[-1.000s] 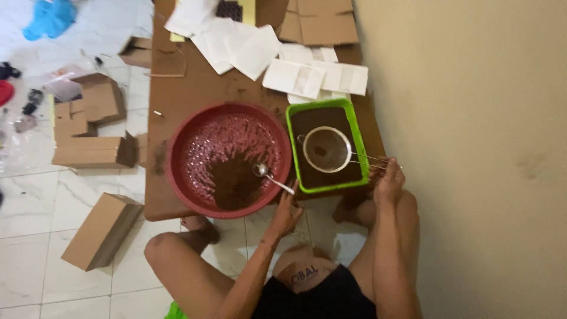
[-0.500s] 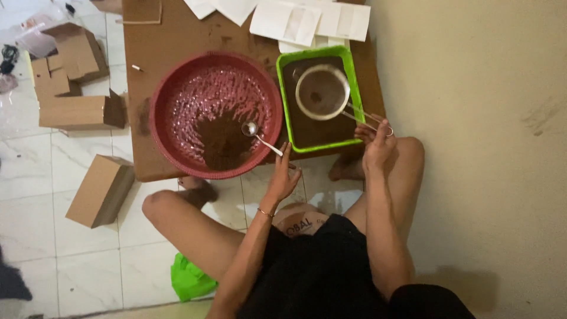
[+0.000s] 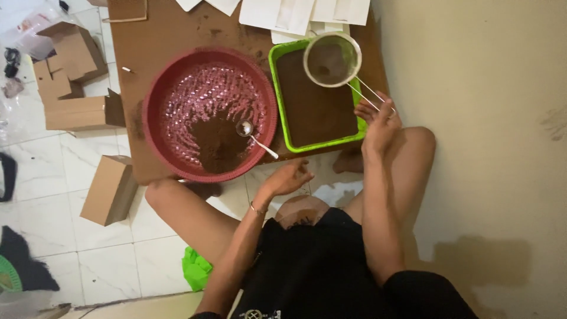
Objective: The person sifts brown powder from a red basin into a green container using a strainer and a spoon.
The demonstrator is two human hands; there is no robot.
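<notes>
Right hand (image 3: 380, 120) grasps sieve (image 3: 331, 58) handle above green tray (image 3: 277, 100); left hand (image 3: 287, 179), fingers released, hovers beside tray.

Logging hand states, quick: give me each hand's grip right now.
Left hand: open, empty, just off the spoon in the red basin.
Right hand: grip closed on the sieve handle, over the green tray.

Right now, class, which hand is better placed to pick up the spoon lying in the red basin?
Left. The left hand hovers empty beside the spoon, while the right hand grips the sieve handle.
</notes>
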